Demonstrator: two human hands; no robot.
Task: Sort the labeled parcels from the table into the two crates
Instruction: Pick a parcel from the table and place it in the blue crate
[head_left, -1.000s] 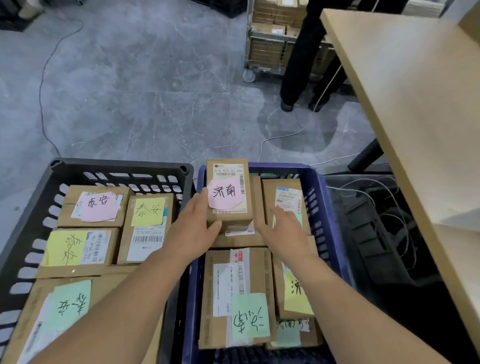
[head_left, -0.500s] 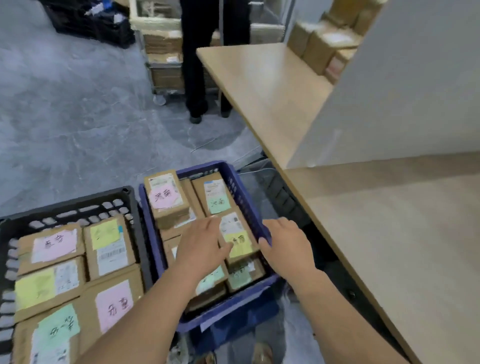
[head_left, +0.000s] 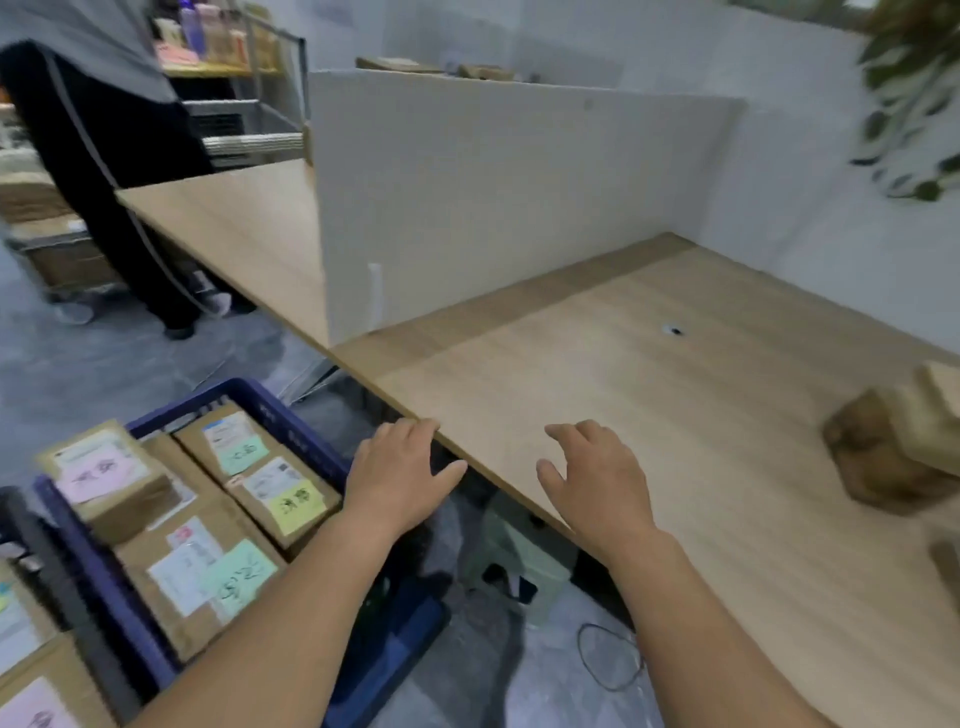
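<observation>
The blue crate (head_left: 306, 441) at lower left is packed with several cardboard parcels bearing pink, green and yellow notes, among them a pink-noted parcel (head_left: 104, 473) lying on top. A black crate (head_left: 67, 603) with more parcels shows at the far left edge. Brown parcels (head_left: 883, 457) lie blurred at the table's right edge. My left hand (head_left: 400, 478) hovers empty between the blue crate and the wooden table (head_left: 649, 395) edge, fingers relaxed. My right hand (head_left: 597, 478) is over the table's near edge, empty, fingers loosely curled.
A white partition (head_left: 493, 197) stands on the table at the back. A person in dark trousers (head_left: 119, 171) stands at the far left by a trolley of boxes. A pale green stool (head_left: 514, 561) and a cable lie under the table. A plant (head_left: 909, 104) hangs at top right.
The view has swung right from the crates toward the table. Both hands let go of the pink-noted parcel in the blue crate and moved right, empty, to the table edge.
</observation>
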